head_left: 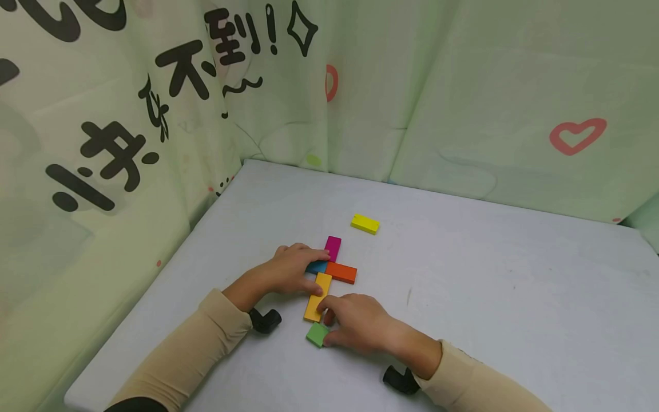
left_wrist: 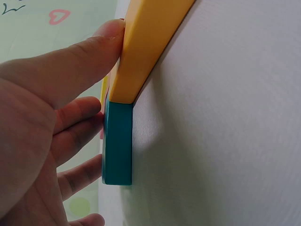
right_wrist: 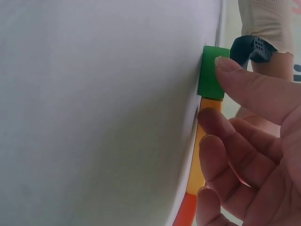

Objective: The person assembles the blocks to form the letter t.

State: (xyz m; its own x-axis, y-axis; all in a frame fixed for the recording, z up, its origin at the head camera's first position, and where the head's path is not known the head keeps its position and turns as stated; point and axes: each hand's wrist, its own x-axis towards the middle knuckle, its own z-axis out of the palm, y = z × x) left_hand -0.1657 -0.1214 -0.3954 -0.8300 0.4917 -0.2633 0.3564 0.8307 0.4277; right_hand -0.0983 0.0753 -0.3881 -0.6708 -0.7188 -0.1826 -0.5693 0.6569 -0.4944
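Flat coloured blocks lie on the white table. My left hand (head_left: 288, 270) reaches over a blue block (head_left: 316, 267), its fingers spread near the magenta block (head_left: 333, 248). Its thumb touches the side of an amber block (left_wrist: 141, 52), and some fingertips are at the blue block's edge in the left wrist view. A red-orange block (head_left: 342, 273) sits beside the blue one. My right hand (head_left: 360, 323) has its thumb against a green block (right_wrist: 212, 73) at the amber block's near end. Its loosely bent fingers are over the amber block's side.
A separate yellow block (head_left: 365, 224) lies farther back on the table (head_left: 489, 297). Patterned pale green curtains (head_left: 463, 103) hang along the table's left and back edges. Dark curved wrist pieces (head_left: 265, 321) show beneath both forearms.
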